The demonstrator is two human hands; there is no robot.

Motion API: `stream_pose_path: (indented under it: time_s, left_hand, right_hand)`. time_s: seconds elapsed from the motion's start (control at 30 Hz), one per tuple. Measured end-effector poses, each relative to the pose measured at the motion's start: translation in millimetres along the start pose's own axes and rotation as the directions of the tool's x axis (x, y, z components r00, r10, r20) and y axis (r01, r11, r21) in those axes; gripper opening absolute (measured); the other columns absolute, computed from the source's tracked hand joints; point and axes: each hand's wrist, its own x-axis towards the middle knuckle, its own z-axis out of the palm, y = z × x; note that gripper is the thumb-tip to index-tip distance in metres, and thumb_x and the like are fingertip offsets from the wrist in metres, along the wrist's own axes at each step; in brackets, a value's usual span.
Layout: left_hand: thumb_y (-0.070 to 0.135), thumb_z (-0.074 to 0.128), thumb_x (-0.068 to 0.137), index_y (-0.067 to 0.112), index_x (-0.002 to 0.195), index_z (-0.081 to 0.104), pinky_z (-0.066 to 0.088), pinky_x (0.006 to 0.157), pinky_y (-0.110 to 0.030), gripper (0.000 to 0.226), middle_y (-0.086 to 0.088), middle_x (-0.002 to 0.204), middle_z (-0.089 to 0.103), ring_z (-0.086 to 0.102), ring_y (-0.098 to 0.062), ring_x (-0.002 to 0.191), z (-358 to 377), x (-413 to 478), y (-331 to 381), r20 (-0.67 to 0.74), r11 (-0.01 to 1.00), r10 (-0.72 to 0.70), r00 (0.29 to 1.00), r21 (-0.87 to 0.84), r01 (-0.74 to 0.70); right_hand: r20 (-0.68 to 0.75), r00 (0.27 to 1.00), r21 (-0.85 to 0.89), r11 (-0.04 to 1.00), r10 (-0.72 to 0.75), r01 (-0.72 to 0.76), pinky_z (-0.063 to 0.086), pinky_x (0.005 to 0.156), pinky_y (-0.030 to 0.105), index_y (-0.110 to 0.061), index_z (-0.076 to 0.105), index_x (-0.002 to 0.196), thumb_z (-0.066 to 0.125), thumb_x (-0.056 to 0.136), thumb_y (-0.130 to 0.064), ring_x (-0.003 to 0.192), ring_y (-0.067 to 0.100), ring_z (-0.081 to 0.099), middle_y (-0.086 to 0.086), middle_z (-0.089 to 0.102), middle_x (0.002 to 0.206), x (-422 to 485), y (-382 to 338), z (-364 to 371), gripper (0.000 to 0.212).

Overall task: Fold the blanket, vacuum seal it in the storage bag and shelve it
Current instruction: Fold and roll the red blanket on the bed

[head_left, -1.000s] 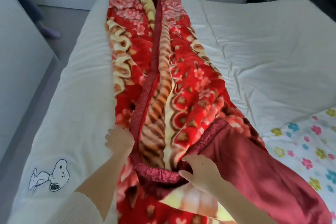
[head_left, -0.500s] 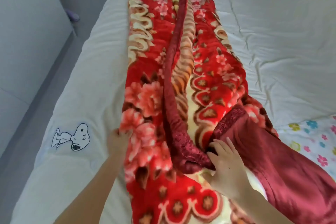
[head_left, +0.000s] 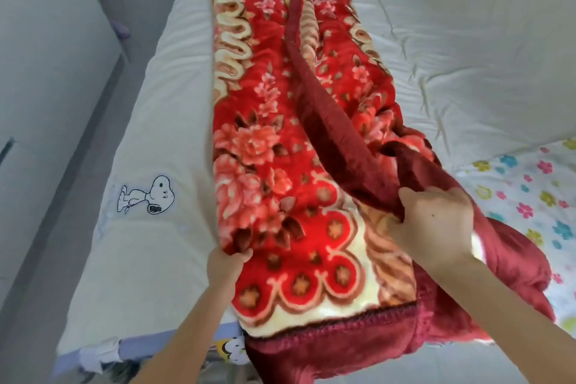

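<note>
A thick red floral blanket [head_left: 265,146] with a dark maroon border lies folded into a long strip down the bed, running away from me. My left hand [head_left: 226,262] pinches the strip's left edge near its close end. My right hand [head_left: 436,221] grips a bunch of the maroon folded edge on the right side and lifts it a little. The blanket's near end hangs over the foot of the bed. No storage bag is in view.
The bed carries a cream cover [head_left: 162,140] with a cartoon dog print [head_left: 149,195] at the left and a flower-print sheet [head_left: 523,196] at the right. A white wardrobe [head_left: 40,40] and a grey floor strip run along the left.
My view has moved closer and lower over the blanket's near end. My left hand slid down the left edge; my right hand closed on the maroon fold and raised it.
</note>
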Motion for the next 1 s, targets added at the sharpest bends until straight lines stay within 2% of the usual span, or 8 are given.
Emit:
stream_pose_path:
  time_s: [0.13, 0.23, 0.33, 0.43, 0.5, 0.67, 0.83, 1.0]
  left_hand:
    - [0.025, 0.073, 0.077, 0.004, 0.105, 0.057, 0.046, 0.079, -0.035, 0.038, -0.014, 0.097, 0.065, 0.063, -0.032, 0.094, -30, 8, 1, -0.045, 0.906, 0.120, 0.992, 0.414, -0.091]
    - [0.027, 0.064, 0.083, 0.004, 0.104, 0.058, 0.046, 0.080, -0.037, 0.032, -0.017, 0.099, 0.067, 0.062, -0.035, 0.095, -36, 14, 8, -0.085, 0.854, 0.241, 0.967, 0.492, -0.170]
    - [0.047, 0.056, 0.087, 0.007, 0.093, 0.064, 0.051, 0.079, -0.040, 0.041, -0.017, 0.086, 0.068, 0.065, -0.035, 0.084, -18, 22, 20, 0.109, 0.924, 0.228, 0.968, 0.289, -0.250]
    - [0.055, 0.049, 0.090, 0.013, 0.083, 0.058, 0.049, 0.072, -0.034, 0.044, -0.010, 0.080, 0.060, 0.059, -0.024, 0.072, 9, 25, 34, 0.255, 0.964, 0.101, 0.962, 0.212, -0.158]
    - [0.059, 0.053, 0.085, 0.011, 0.086, 0.056, 0.053, 0.078, -0.036, 0.047, -0.010, 0.087, 0.060, 0.061, -0.027, 0.081, 26, 27, 39, 0.292, 0.942, 0.074, 0.954, 0.294, -0.163]
    - [0.047, 0.058, 0.087, -0.007, 0.101, 0.061, 0.046, 0.087, -0.039, 0.056, -0.022, 0.105, 0.065, 0.061, -0.037, 0.101, 59, 33, 61, 0.178, 0.853, 0.223, 0.958, 0.440, -0.280]
    - [0.025, 0.074, 0.079, 0.004, 0.094, 0.067, 0.055, 0.079, -0.044, 0.027, -0.018, 0.100, 0.069, 0.066, -0.029, 0.085, 80, 38, 118, 0.209, 0.965, 0.225, 0.952, 0.086, -0.247]
    - [0.020, 0.072, 0.073, 0.020, 0.074, 0.061, 0.044, 0.064, -0.032, 0.011, 0.001, 0.072, 0.058, 0.052, -0.014, 0.068, 33, 40, 164, 0.012, 0.744, 0.665, 0.747, -0.108, -0.660]
  right_hand:
    - [0.203, 0.970, -0.058, 0.990, 0.135, -0.125, 0.031, 0.047, 0.025, -0.014, 0.048, 0.054, 0.086, 0.044, -0.025, 0.032, 0.019, 0.046, 0.003, 0.042, 0.036, -40, -67, -12, 0.041]
    - [0.621, 0.784, 0.032, 0.999, -0.008, -0.016, 0.031, 0.044, 0.023, -0.005, 0.063, 0.060, 0.091, 0.025, -0.033, 0.034, 0.020, 0.054, 0.004, 0.052, 0.040, -84, -147, 48, 0.053]
    - [0.817, 0.545, 0.176, 0.982, -0.187, 0.074, 0.025, 0.047, 0.020, -0.011, 0.071, 0.095, 0.070, 0.074, -0.028, 0.075, 0.026, 0.068, 0.007, 0.070, 0.083, -106, -187, 89, 0.027]
    - [0.720, 0.672, 0.315, 0.944, -0.174, -0.093, 0.012, 0.044, 0.017, -0.022, 0.065, 0.062, 0.080, 0.051, -0.040, 0.048, 0.015, 0.062, -0.002, 0.062, 0.054, -106, -164, 60, 0.026]
    - [0.619, 0.777, 0.157, 0.951, 0.115, -0.266, 0.028, 0.051, 0.025, -0.022, 0.064, 0.087, 0.067, 0.078, -0.041, 0.072, 0.021, 0.067, 0.000, 0.068, 0.077, -102, -111, 58, 0.021]
    - [0.751, 0.564, 0.095, 0.788, 0.344, -0.608, 0.049, 0.082, 0.031, -0.019, 0.043, 0.132, 0.044, 0.092, -0.056, 0.110, 0.021, 0.057, 0.000, 0.061, 0.121, -115, -45, 89, 0.055]
    - [0.726, 0.619, 0.175, 0.790, 0.299, -0.588, 0.051, 0.079, 0.034, -0.028, 0.020, 0.147, 0.039, 0.078, -0.077, 0.116, 0.026, 0.051, 0.003, 0.048, 0.131, -96, -97, 108, 0.086]
    - [0.515, 0.792, 0.209, 0.848, 0.328, -0.487, 0.053, 0.070, 0.039, -0.030, 0.040, 0.137, 0.052, 0.072, -0.073, 0.113, 0.029, 0.054, 0.004, 0.048, 0.133, -71, -133, 104, 0.079]
